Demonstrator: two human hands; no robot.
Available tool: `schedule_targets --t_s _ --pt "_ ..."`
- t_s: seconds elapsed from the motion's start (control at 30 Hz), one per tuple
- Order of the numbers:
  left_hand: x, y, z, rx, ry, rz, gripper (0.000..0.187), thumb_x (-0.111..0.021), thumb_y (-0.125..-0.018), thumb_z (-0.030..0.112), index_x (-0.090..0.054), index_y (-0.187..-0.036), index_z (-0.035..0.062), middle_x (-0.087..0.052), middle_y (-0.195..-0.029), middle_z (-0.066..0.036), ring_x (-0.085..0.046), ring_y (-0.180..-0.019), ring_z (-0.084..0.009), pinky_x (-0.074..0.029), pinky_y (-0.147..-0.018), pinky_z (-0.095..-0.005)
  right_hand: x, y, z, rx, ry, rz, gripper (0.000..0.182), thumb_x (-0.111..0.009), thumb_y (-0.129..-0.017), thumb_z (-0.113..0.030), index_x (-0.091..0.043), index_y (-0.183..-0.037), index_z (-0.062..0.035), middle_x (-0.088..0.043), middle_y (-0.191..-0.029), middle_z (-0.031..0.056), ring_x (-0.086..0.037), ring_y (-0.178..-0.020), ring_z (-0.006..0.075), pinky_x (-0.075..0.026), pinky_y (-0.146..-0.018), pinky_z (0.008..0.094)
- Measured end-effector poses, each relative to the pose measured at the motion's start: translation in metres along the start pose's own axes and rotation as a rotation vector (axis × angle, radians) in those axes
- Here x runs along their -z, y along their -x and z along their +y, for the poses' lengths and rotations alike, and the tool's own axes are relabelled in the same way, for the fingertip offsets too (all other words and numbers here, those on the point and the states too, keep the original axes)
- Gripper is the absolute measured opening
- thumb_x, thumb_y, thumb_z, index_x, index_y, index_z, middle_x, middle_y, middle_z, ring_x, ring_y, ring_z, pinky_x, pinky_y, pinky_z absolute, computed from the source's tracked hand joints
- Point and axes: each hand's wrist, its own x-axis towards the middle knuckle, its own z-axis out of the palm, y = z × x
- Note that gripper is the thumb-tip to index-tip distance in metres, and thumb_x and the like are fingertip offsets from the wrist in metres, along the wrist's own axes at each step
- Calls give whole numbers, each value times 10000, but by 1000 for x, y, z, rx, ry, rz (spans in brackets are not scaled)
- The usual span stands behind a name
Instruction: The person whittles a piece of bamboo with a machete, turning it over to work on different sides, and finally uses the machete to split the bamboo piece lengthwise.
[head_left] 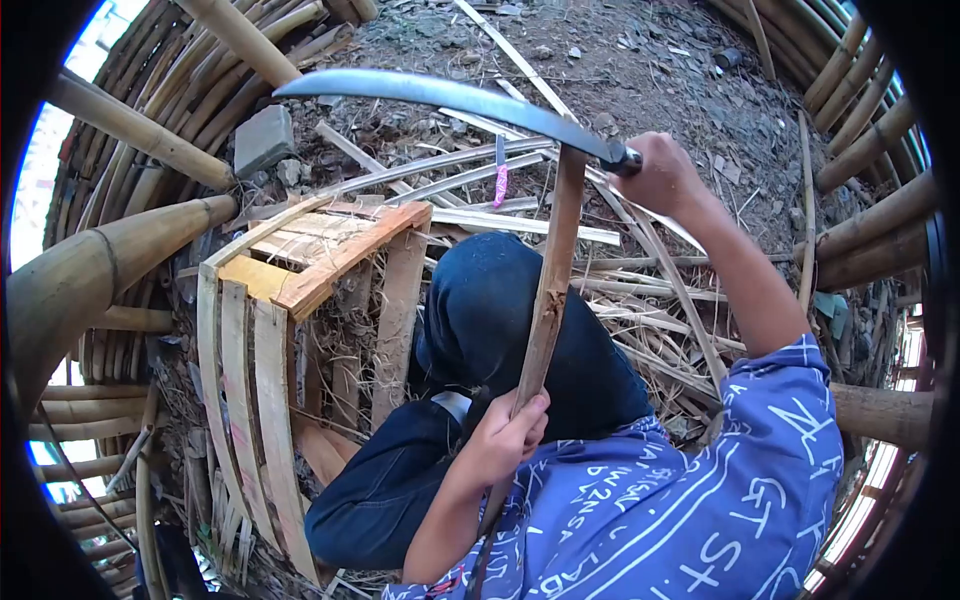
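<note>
My right hand (664, 178) is closed round the handle of a machete (450, 97), whose long curved blade points left. The blade lies across the upper end of a flat bamboo strip (548, 305) and appears to touch it. Lower down, my left hand (510, 432) grips this strip, its fingers wrapped round it. The strip leans up past my bent knee (490, 300), and its bottom end runs down beside my shirt. Beyond the knee, a small knife with a pink handle (501, 185) lies among loose strips.
A slatted wooden crate (355, 255) stands left of my legs. Split strips (530, 222) and thin shavings (655, 335) litter the dirt ground. A grey block (264, 141) sits at the back left. Thick bamboo poles (110, 250) frame both sides.
</note>
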Motion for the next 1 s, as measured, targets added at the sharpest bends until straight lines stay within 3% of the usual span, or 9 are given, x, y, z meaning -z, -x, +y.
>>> schedule_targets --t_s 0.1,0.33,0.4,0.53,0.63,0.73,0.83,0.97,1.0 --pt "9 -2 -7 54 80 -121 176 -430 -979 239 -431 -880 93 -324 -582 58 -284 -458 -29 -247 -399 -203 -3 6 6 -36 17 5 212 -594 -723 -234 -677 -711 -39 -650 -740 215 -650 -744 385 -520 -720 448" --pt "7 -5 -2 66 101 -137 180 -427 -978 238 -411 -857 105 -293 -576 66 -260 -449 -26 -218 -398 -200 -15 -6 21 13 42 174 230 -595 -718 -261 -675 -715 -45 -668 -775 203 -665 -765 364 -529 -740 428" --pt "5 5 -6 37 75 -139 197 -431 -972 244 -394 -833 109 -270 -561 70 -239 -441 -25 -205 -388 -198 2 -28 31 -325 -41 47 339 -631 -708 -310 -671 -791 16 -668 -867 228 -670 -834 328 -519 -785 405" --pt "15 13 -12 4 53 -99 214 -437 -965 251 -377 -815 111 -251 -539 73 -224 -433 -25 -194 -381 -193 -31 -36 118 -378 -113 336 342 -657 -678 -317 -668 -776 10 -664 -831 239 -664 -789 342 -504 -707 402" --pt "22 8 -6 18 74 -123 221 -435 -969 257 -380 -813 110 -255 -540 72 -226 -431 -26 -193 -381 -193 -53 18 128 -286 -341 325 258 -649 -674 -249 -642 -661 9 -610 -575 145 -605 -546 263 -445 -541 378" --pt "24 0 -1 74 75 -217 266 -433 -971 301 -376 -794 110 -252 -541 71 -218 -429 -25 -183 -380 -191 -47 83 83 -194 -407 348 202 -635 -693 -178 -603 -620 8 -557 -502 99 -517 -465 154 -398 -478 324" --pt "24 -8 7 127 85 -253 325 -427 -968 367 -360 -766 121 -244 -543 71 -205 -440 -24 -175 -381 -188 -40 121 47 -87 -598 195 164 -641 -691 -102 -550 -602 0 -520 -507 29 -448 -483 76 -352 -454 283" --pt "19 -13 13 149 152 -282 347 -438 -963 392 -365 -763 118 -238 -546 70 -202 -443 -26 -172 -383 -188 -23 131 3 61 -602 98 140 -661 -672 -106 -575 -621 -8 -553 -523 79 -520 -467 159 -409 -478 316" --pt "19 -13 12 152 143 -279 347 -438 -963 392 -365 -763 118 -238 -546 70 -202 -443 -26 -172 -383 -188 -17 130 -5 120 -479 84 151 -662 -657 -135 -594 -626 -4 -569 -558 138 -569 -526 250 -449 -516 360"
